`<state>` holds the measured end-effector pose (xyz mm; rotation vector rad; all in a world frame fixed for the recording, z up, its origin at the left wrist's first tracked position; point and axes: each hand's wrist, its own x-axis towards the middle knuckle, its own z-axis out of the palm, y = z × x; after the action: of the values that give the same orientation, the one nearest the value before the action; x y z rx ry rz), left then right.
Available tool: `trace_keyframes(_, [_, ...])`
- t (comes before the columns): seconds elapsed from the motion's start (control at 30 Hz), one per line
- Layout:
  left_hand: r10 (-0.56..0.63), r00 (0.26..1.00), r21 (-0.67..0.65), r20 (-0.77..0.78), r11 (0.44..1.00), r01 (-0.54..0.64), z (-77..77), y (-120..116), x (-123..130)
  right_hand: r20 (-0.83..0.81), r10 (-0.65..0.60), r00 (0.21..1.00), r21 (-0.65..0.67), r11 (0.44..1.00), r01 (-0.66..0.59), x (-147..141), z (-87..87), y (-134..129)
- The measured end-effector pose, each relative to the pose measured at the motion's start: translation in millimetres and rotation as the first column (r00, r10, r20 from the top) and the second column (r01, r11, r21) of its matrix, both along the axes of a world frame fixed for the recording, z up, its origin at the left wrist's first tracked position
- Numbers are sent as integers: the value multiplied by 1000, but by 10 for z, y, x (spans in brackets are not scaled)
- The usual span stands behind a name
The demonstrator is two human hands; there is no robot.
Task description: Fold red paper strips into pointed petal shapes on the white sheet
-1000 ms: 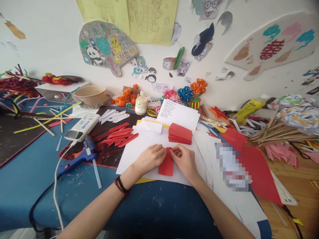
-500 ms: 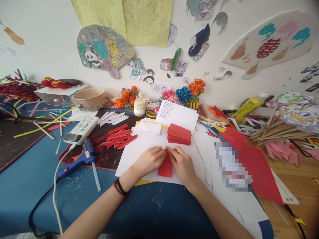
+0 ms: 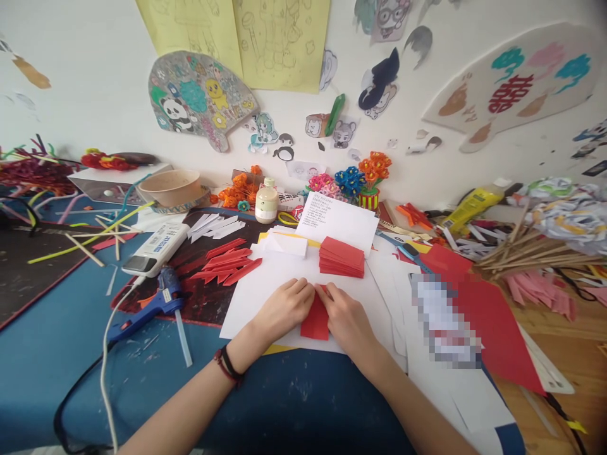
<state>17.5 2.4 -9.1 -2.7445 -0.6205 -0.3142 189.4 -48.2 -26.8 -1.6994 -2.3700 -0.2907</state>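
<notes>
A small red paper rectangle [image 3: 315, 325] lies on a large white sheet [image 3: 251, 303] in front of me. My left hand [image 3: 290, 305] presses on its upper left edge, fingers curled together. On the upper right side, my right hand [image 3: 342, 309] has its fingers bent down onto the same paper, the index finger reaching toward its top. Both hands cover part of the upper end. Just beyond them sits a stack of red paper rectangles [image 3: 341, 258]. To the left lies a pile of folded red paper strips [image 3: 227, 262], with folded white paper [image 3: 287, 245] behind.
A blue glue gun [image 3: 152, 309] and a white power strip [image 3: 156, 249] lie left, with a cord running to the front edge. A bottle [image 3: 266, 201], a bowl [image 3: 171, 186] and flower crafts [image 3: 351, 180] stand along the wall. Red sheets [image 3: 497, 335] and wooden sticks [image 3: 493, 253] lie right.
My right index finger has shifted slightly at the top of the red paper. The left hand stays nearly in place, and the whole view has moved a little.
</notes>
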Motion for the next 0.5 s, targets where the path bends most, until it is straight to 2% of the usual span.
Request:
trace_keyframes(0.3, [55,997,-71,-48,996,-58,184,-18,-106,49,-28,998,-60,998,31,1,19,-28])
trace_keyframes(0.5, [97,995,-101,-40,990,-100,204,-51,-147,9,-50,999,-68,996,51,10,4,-32])
